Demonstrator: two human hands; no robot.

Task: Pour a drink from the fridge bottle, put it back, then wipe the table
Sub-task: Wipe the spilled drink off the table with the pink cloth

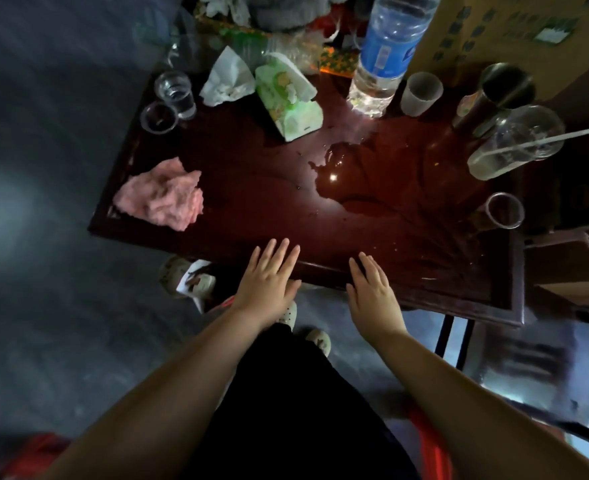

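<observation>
From the head camera, looking down, a dark red wooden table fills the middle of the view. The person's left hand and right hand lie side by side at its near edge, fingers straight and slightly spread, palms down, holding nothing; whether they press on the wood or hang just above it cannot be told. Beyond the right hand a wide puddle spreads over the middle and right part of the table, reaching toward the foot of a large clear bottle with a blue label, which stands on its base at the far side. A crumpled pink cloth sits near the table's left edge, well apart from both hands and clear of the puddle. Behind it stand two small clear cups, just beside each other. A crumpled white tissue and a green tissue pack lie between those cups and the bottle. To the right of the bottle are a frosted cup, a metal tumbler and a clear plastic cup on its side with a straw in it. Another small clear glass stands at the right edge.
</observation>
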